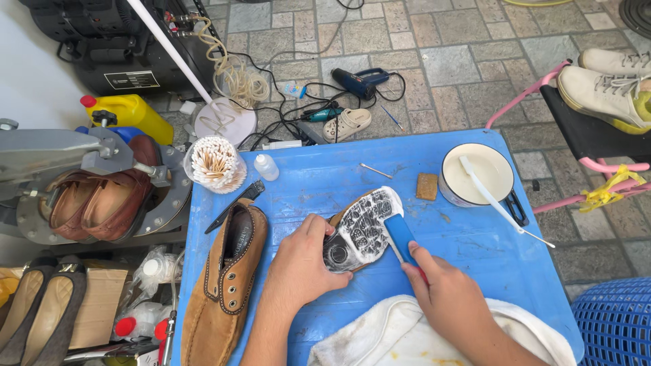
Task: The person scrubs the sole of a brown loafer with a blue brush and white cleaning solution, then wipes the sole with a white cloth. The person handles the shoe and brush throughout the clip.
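My left hand grips the heel end of a tan shoe turned sole-up on the blue table. White foam covers its dark patterned sole. My right hand holds a blue brush against the edge of that sole. The matching tan suede shoe lies upright to the left of my left hand. A white stained towel lies at the table's near edge under my right wrist.
A pot of white liquid with a white brush in it stands at the back right, a small brown sponge beside it. A cup of cotton swabs and a small bottle sit back left. Brown shoes, tools and cables lie around.
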